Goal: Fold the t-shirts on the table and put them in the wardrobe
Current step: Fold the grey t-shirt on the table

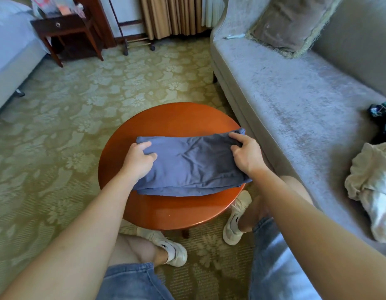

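A blue-grey t-shirt (192,165) lies folded into a wide rectangle on the round orange-brown wooden table (172,211). My left hand (139,160) grips the shirt's left edge, fingers curled into the cloth. My right hand (246,151) pinches the shirt's upper right corner between thumb and fingers. The fold's thick edge faces me, near the table's front. No wardrobe is in view.
A grey sofa (296,100) runs along the right, with a brown cushion (291,22) and a crumpled white garment (374,187) on its seat. A dark bedside table (64,33) and a bed (8,44) stand at the far left. Patterned carpet (57,118) surrounds the table.
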The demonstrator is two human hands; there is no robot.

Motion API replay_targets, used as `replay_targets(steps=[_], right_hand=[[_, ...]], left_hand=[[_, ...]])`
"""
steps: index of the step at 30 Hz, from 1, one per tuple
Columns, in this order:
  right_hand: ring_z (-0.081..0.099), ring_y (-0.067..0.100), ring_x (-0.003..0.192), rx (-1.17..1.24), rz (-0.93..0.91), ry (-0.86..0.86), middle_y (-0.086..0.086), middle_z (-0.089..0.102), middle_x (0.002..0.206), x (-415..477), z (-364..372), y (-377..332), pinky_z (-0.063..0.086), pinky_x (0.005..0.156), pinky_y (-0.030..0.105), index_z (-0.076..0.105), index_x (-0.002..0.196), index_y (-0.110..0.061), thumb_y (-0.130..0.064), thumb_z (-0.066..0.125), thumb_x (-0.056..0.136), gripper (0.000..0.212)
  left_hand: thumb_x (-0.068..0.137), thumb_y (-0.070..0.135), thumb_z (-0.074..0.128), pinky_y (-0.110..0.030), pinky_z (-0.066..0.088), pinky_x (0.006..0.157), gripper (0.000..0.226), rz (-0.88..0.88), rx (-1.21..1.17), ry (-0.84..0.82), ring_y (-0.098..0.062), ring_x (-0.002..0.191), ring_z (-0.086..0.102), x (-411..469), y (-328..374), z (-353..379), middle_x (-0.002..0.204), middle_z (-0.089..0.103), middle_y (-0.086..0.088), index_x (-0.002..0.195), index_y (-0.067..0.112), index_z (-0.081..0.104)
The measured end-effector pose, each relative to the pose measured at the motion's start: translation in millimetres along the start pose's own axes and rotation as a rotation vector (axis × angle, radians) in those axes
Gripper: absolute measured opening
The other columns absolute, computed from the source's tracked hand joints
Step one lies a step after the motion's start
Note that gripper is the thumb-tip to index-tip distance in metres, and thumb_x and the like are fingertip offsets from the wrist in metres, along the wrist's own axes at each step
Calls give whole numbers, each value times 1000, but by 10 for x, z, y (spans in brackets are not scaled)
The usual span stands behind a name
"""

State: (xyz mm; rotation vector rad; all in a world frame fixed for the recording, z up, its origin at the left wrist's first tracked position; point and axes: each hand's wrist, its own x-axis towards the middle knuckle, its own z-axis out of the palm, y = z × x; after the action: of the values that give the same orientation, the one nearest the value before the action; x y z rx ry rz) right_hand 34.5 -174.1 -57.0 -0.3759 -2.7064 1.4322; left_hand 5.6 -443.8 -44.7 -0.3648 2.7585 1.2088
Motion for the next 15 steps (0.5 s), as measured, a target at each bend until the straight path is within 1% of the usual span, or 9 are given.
replay_targets(steps=[5,8,11,15], right_hand=[[43,24,135,7,-51,140,9,51,144,-373,-663,-75,32,107,23,52,140,-14,-1,47,94,47],[38,24,139,-34,-35,240,10,44,149,-687,-1172,26,26,106,19,45,145,-14,1,48,92,55],[35,25,140,-105,8,347,10,40,151,-1097,-1690,237,23,107,20,40,148,-15,0,48,92,59],[33,24,141,-136,117,498,8,37,153,-1744,-2321,632,23,110,23,38,149,-15,-2,46,92,59]], left_hand=[[93,15,63,-22,25,98,59,213,-5,-3,-20,140,32,-347,586,-123,154,26,-1,148,15,41],[91,14,65,-22,24,103,63,335,-14,-25,-18,142,29,-549,978,-10,156,24,1,148,17,39],[91,14,66,-23,23,105,64,458,-30,-99,-17,143,28,-813,1384,334,156,24,2,149,17,39],[89,13,68,-29,24,113,67,580,-38,-269,-18,144,26,-1319,1871,1013,157,23,-2,149,14,38]])
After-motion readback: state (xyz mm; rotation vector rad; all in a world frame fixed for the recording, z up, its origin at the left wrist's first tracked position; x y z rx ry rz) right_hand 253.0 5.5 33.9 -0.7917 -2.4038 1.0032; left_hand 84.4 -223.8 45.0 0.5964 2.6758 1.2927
